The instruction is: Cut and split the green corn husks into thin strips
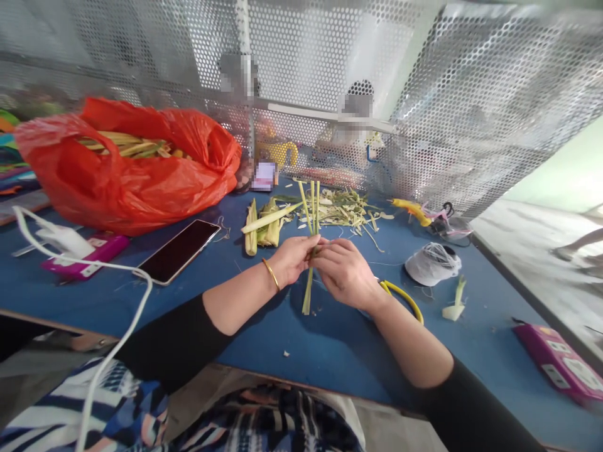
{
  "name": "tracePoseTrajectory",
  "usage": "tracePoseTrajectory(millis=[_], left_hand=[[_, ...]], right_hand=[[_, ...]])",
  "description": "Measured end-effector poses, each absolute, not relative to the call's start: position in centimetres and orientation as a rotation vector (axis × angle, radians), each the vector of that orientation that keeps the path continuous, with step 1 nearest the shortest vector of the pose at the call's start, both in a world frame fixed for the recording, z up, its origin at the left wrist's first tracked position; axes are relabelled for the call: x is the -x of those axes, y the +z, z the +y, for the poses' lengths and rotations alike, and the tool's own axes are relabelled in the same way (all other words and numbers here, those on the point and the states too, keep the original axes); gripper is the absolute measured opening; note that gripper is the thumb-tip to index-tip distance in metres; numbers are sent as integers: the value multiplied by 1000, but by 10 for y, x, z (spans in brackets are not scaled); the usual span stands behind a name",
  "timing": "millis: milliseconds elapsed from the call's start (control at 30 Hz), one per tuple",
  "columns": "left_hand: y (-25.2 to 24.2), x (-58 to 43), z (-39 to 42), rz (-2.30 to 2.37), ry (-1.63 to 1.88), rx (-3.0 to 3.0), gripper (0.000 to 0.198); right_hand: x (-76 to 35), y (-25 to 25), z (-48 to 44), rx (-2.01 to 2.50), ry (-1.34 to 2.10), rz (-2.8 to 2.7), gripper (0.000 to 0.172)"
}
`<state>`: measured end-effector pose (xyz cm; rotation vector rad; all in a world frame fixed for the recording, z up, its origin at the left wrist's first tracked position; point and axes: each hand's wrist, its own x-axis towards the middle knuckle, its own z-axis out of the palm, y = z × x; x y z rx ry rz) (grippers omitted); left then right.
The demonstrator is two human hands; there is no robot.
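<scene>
Over the middle of the blue table, my left hand (296, 254) and my right hand (347, 270) meet around a thin bundle of pale green plant strips (308, 295). Both hands are closed on it, and their fingers hide its middle. Several strip ends fan out upward, while the lower ends hang together below. Just beyond my left hand lie husk-like plant pieces (268, 231), with a long pale strip across them. A heap of plant shavings (342, 210) is spread beyond my fingertips. Yellow-handled scissors (406, 299) lie partly hidden beneath my right forearm.
A red plastic bag (136, 182) of plant strips fills the back left. Nearer are a phone (181, 251) and a purple power strip (101, 254) with a white cable. On the right are wound white thread (432, 263) and another purple power strip (560, 361). A perforated metal screen (301, 56) closes the back.
</scene>
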<state>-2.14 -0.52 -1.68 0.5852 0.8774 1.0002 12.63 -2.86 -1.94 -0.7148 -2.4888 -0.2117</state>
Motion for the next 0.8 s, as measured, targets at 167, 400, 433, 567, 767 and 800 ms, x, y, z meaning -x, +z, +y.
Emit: tracePoseTrajectory(millis=[167, 400, 433, 567, 767, 800], left_hand=[[-16, 16, -13, 913, 906, -722, 28], [-21, 13, -18, 873, 713, -836, 18], [-21, 14, -17, 867, 704, -821, 15], [-18, 16, -15, 851, 715, -750, 13], [-18, 18, -11, 862, 789, -709, 21], [-18, 18, -10, 857, 777, -711, 22]], right_hand=[[-129, -16, -25, 1143, 202, -1836, 12], [-131, -16, -14, 1226, 946, -1369, 28], [-131, -16, -14, 1215, 993, -1325, 29], [-129, -15, -16, 1197, 1048, -1180, 29], [-129, -16, -16, 1210, 832, -1286, 25], [-129, -17, -15, 1213, 832, -1288, 26]])
